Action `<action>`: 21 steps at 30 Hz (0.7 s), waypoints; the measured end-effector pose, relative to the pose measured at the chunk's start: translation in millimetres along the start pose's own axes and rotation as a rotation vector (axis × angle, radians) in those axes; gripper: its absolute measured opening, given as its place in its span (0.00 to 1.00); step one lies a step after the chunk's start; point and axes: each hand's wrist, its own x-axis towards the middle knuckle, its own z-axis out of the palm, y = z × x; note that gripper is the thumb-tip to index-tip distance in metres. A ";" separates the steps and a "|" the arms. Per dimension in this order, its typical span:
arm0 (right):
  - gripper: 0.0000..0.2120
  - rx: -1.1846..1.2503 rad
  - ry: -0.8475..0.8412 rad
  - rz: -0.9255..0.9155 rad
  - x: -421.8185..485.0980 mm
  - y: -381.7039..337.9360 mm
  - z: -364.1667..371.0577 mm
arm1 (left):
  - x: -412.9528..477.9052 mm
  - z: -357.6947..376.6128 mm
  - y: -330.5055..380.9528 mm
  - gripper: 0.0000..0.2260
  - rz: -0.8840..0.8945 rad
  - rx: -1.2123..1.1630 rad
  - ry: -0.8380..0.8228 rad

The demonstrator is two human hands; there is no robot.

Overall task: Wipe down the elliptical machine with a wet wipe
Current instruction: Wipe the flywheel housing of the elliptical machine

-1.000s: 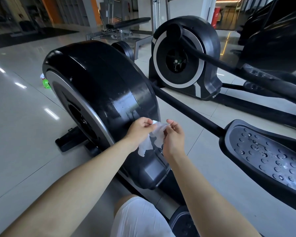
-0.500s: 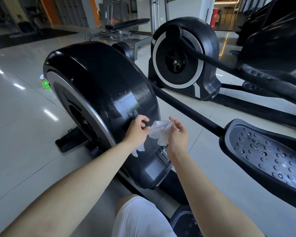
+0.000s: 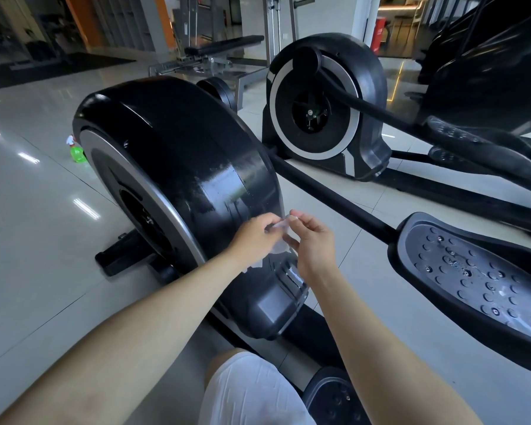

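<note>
The elliptical machine's black flywheel housing [image 3: 178, 167] fills the middle of the view, with wet streaks on its near side. My left hand [image 3: 253, 237] and my right hand [image 3: 313, 240] meet just in front of its lower right edge. Between them hangs the white wet wipe [image 3: 279, 240], blurred and crumpled; each hand pinches an edge of it. The machine's studded black pedal [image 3: 472, 271] lies to the right, joined by a black bar [image 3: 334, 194].
A second elliptical [image 3: 322, 108] stands behind on the right. A green spray bottle [image 3: 78, 152] sits on the glossy tiled floor left of the housing. A weight bench [image 3: 221, 47] stands at the back. My knee in white shorts [image 3: 252, 391] is at the bottom.
Both hands have kept working the wipe between them; it now looks more gathered and hangs lower. The hands stay at the same spot by the housing.
</note>
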 end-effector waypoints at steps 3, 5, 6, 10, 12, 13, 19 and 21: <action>0.04 -0.135 0.022 -0.044 0.8 -2.7 -3.0 | 0.6 -7.6 1.7 0.07 -0.114 -0.239 0.045; 0.05 -0.178 0.021 -0.055 1.1 -3.1 -4.1 | 1.1 -10.6 1.2 0.08 -0.196 -0.362 0.036; 0.06 -0.186 0.002 -0.052 0.8 -2.2 -3.8 | 1.2 -11.8 0.9 0.08 -0.215 -0.403 0.021; 0.14 -0.233 -0.081 -0.005 -2.4 3.0 0.7 | 0.0 -15.3 -1.0 0.10 -0.191 -0.481 -0.043; 0.10 -0.261 -0.123 0.014 -2.1 4.5 2.3 | -0.6 -16.2 -1.6 0.14 -0.182 -0.457 -0.043; 0.08 -0.269 -0.142 0.016 -3.3 3.6 2.8 | -1.0 -16.5 -1.1 0.15 -0.182 -0.436 -0.030; 0.08 -0.294 -0.020 -0.011 1.5 1.1 2.9 | 1.4 -19.2 -14.3 0.18 -0.207 -0.307 0.100; 0.08 -0.270 0.014 -0.007 2.7 2.6 2.7 | 1.6 -21.0 -15.9 0.18 -0.193 -0.282 0.092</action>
